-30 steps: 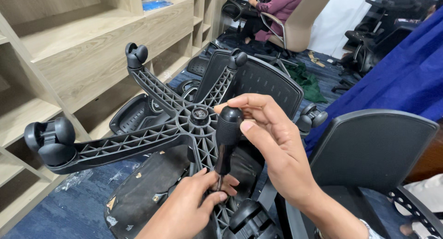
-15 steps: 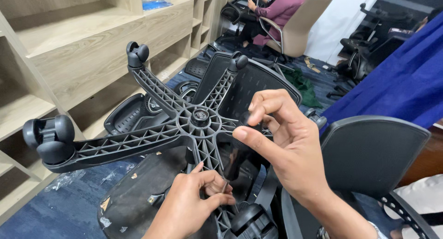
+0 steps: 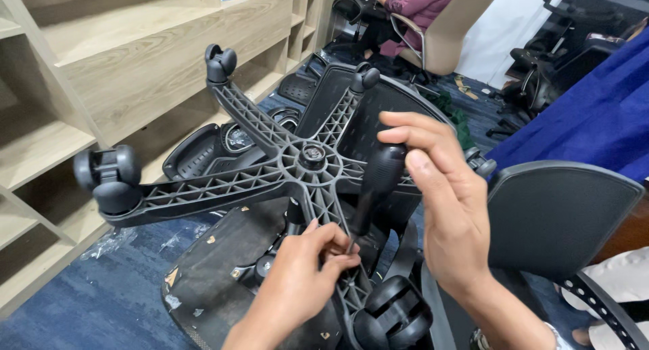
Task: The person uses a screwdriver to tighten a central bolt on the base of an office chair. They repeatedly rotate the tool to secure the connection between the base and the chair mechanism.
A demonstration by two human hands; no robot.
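Two hands: both on a black-handled screwdriver (image 3: 377, 188) above an upturned chair base (image 3: 284, 174).
Right hand (image 3: 439, 201): fingers curled round the handle.
Left hand (image 3: 304, 276): fingertips pinching the shaft.
Hidden: the tip, behind the left fingers.
Cut off: nearest castor (image 3: 392, 316), at the frame's bottom edge.

Landmark: the hub of the upturned five-arm chair base (image 3: 312, 155).

- Left of the hub: one arm runs out to a twin caster (image 3: 108, 178); open floor (image 3: 81, 296) lies below it, bounded by the wooden shelving (image 3: 101, 73).
- Beyond the hub: two arms rise with a free wedge between them, backed by a mesh chair back (image 3: 378, 113).
- Right of the hub: the right hand (image 3: 439, 201) and screwdriver (image 3: 375, 188) fill the gap; a black chair back (image 3: 561, 215) closes that side.
- Nearer than the hub: the left hand (image 3: 304, 276), a caster (image 3: 395, 316) and the seat underside (image 3: 223, 269) block passage.
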